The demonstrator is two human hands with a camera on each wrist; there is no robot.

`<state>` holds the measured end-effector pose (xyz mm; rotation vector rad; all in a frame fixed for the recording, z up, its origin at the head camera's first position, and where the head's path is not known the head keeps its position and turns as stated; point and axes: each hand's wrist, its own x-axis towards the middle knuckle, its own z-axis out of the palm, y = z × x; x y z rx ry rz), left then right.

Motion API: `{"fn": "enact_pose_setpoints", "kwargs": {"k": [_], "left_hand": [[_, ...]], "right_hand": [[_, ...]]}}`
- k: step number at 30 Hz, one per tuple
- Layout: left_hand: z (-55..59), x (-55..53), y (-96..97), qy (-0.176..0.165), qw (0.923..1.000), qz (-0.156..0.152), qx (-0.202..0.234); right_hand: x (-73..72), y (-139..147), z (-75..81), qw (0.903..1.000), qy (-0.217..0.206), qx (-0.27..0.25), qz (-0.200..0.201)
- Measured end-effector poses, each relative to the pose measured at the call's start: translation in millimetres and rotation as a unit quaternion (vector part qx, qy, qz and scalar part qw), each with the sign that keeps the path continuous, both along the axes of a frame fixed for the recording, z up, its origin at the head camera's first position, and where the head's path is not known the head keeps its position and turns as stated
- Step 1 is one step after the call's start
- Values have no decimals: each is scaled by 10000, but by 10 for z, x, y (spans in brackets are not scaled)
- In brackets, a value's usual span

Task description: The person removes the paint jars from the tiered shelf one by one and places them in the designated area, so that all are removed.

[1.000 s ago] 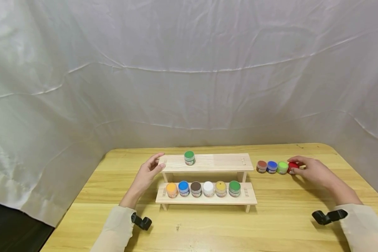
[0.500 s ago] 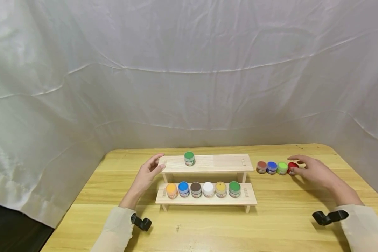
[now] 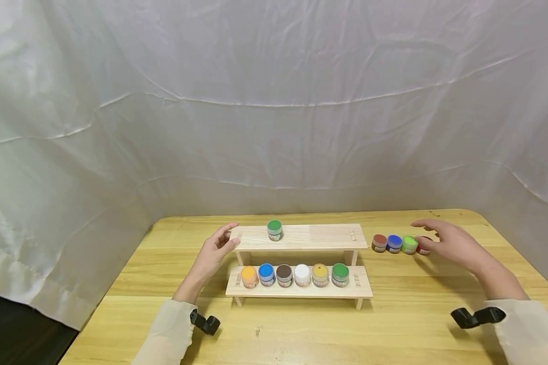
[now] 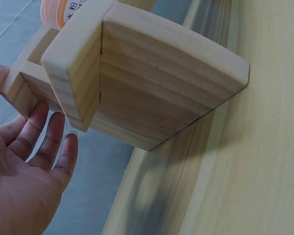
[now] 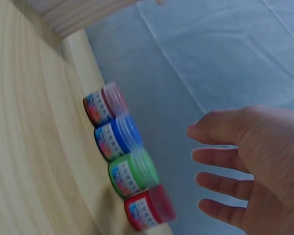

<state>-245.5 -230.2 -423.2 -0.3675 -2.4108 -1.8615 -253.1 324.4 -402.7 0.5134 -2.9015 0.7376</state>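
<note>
My left hand (image 3: 212, 252) is at the left end of a two-tier wooden display rack (image 3: 319, 235), thumb and fingers holding the end of its upper board. In the left wrist view, the fingers (image 4: 54, 142) bend up to that board's edge. One green-lidded paint jar (image 3: 275, 230) stands on the upper tier. Over on the right, my right hand (image 3: 454, 246) hovers with fingers spread and nothing in them. It partly covers a red paint jar (image 5: 149, 208), last in a row with a lime green jar (image 3: 409, 245), a blue jar (image 3: 395, 244) and a reddish-brown jar (image 3: 379, 243).
Along the lower tier stand several paint jars, from an orange one (image 3: 249, 277) at the left to a green one (image 3: 340, 275) at the right. The wooden table (image 3: 301, 334) ends at the back against a pale draped cloth (image 3: 301, 142).
My right hand has let go of the red jar and lifted slightly up and to the left, its fingers opening. The left hand and the rack have stayed put.
</note>
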Motion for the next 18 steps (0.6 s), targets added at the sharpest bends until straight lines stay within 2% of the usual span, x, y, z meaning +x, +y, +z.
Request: {"fn": "enact_pose_setpoints", "kwargs": {"k": [6, 12, 18], "left_hand": [[-38, -15, -10, 132, 9999, -21, -14], [-33, -20, -12, 89, 10000, -21, -19], [84, 59, 27, 85, 9999, -117, -23]], "right_hand": [[43, -162, 99, 9994, 271, 120, 152], [85, -345, 201, 9986, 312, 393, 173], [154, -524, 319, 9978, 350, 406, 386]]}}
